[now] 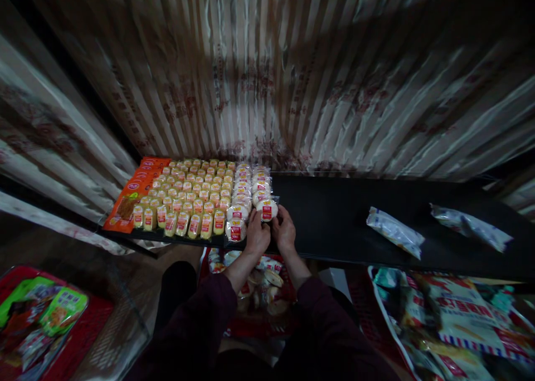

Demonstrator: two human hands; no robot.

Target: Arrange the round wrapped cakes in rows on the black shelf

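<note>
Both my hands are at the front of a black shelf (334, 219). My left hand (256, 235) and my right hand (285, 229) close together around a round white wrapped cake with a red label (267, 209), at the near end of a row of the same cakes (251, 189). Left of that row stand several rows of small yellow wrapped snacks (190, 194). Flat orange packets (136, 189) lie at the shelf's left end. Below my wrists a red basket (259, 292) holds more wrapped cakes.
Two silvery white packets (395, 231) (470, 226) lie on the right part of the shelf. A red basket with green packs (45, 314) is at lower left, and a bag of printed packs (451, 320) at lower right. Striped wall behind.
</note>
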